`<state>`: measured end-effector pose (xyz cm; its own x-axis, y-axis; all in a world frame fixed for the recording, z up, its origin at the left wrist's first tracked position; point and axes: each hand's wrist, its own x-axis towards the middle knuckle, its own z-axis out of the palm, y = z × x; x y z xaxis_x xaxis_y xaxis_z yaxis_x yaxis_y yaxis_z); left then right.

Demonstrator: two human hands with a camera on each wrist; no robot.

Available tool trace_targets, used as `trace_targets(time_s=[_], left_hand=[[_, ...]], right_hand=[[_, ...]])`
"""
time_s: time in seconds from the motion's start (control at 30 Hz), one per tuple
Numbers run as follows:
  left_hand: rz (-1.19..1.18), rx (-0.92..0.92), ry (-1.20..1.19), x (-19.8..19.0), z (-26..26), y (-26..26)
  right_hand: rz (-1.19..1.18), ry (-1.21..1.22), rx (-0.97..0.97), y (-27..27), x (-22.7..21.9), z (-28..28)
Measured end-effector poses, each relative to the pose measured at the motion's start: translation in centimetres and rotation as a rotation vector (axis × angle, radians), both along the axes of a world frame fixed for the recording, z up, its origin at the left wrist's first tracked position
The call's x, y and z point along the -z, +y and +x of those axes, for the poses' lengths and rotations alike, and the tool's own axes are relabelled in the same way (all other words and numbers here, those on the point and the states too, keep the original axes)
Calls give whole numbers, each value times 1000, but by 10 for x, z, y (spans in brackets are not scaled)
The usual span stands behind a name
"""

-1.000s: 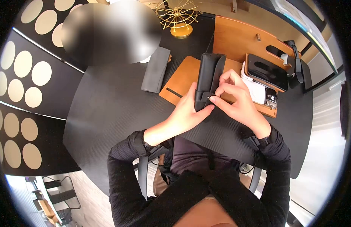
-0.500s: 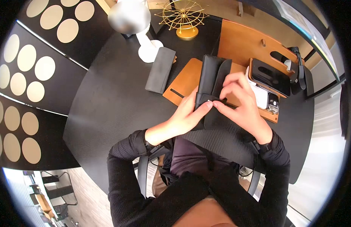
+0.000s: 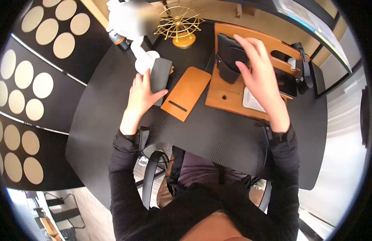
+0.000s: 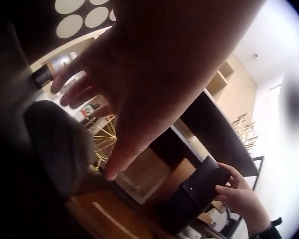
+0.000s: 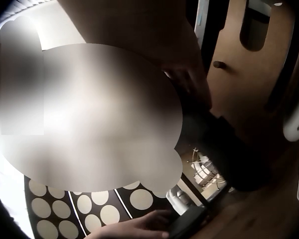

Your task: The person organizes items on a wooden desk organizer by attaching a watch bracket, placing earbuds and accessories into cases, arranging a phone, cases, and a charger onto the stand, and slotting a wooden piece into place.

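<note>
In the head view, my right hand (image 3: 260, 76) grips a black case (image 3: 229, 58) by its upper right side, holding it tilted above the brown wooden organizer. The left wrist view shows this black case (image 4: 202, 184) with a strap and small stud across it, my right hand (image 4: 241, 199) at its end. My left hand (image 3: 141, 98) is at a grey case (image 3: 160, 76), thumb and fingers spread on either side of its lower part; whether they touch it is unclear. That grey case (image 4: 60, 144) looks blurred in the left wrist view.
A tan flat piece (image 3: 188, 93) with a slot lies between the cases. Behind are a white lamp base (image 3: 144, 64) and a gold wheel ornament (image 3: 184, 40). The organizer (image 3: 218, 96) holds a black phone-like item (image 3: 287, 83) and a white item (image 3: 252, 100).
My left hand has let go of the black case and moved left to the grey one. My right hand has moved the black case up and away, over the organizer.
</note>
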<state>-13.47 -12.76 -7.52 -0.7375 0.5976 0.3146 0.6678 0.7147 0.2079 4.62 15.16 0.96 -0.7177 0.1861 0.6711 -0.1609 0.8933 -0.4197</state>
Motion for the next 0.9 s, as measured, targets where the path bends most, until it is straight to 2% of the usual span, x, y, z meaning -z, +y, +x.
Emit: trace_targets(time_s=[0.03,0.1,0.17,0.23,0.27,0.3,0.33,0.37,0.43,0.47,0.5,0.53,0.57,0.6,0.63,0.67,0.7,0.77,0.83,0.87,0.9], left_hand=[[38,-2,-184,3,-4,-2],[172,53,-374,6,-12,-2],[234,49,-425,2,-18,-6],[295,49,-474,-8,-17,1],[435,187,-531,-21,-6,7],[570,323,-589,-29,3,14],[622,403,-610,-28,11,26],[609,435,-563,-39,33,42],[454,548,-227,-28,47,64],[492,601,-366,-33,58,78],[528,653,-504,-40,64,90],[444,709,-382,-42,60,96],[224,665,-206,-51,57,95],[91,588,-135,-46,49,89],[-41,509,-60,-36,40,83],[-177,380,-84,-27,38,76],[-158,361,-339,-21,35,72],[-341,314,-271,-17,49,69],[-342,274,-293,-14,56,70],[-276,245,-311,-11,54,68],[-209,216,-324,-8,52,66]], right_hand=[[43,-1,62,7,10,-8],[145,50,228,9,17,-22],[150,92,264,13,19,-29],[445,298,442,18,16,-31],[402,345,390,16,13,-29],[330,318,253,14,8,-23],[152,252,32,7,0,-18],[-24,181,-190,-1,-5,-15],[-197,34,-424,-13,0,-12],[-237,-80,-487,-11,-4,-8],[-236,-83,-473,-4,-2,-7],[-175,-124,-401,3,0,-7],[-115,-163,-331,8,3,-6],[-37,-107,-221,9,6,-4],[-37,-102,-213,11,5,-2],[26,-104,-123,13,3,-1],[87,-107,-34,15,2,0],[120,-28,-4,20,9,-6],[245,113,65,18,13,-13],[383,205,139,15,15,-15],[384,205,139,13,15,-16]])
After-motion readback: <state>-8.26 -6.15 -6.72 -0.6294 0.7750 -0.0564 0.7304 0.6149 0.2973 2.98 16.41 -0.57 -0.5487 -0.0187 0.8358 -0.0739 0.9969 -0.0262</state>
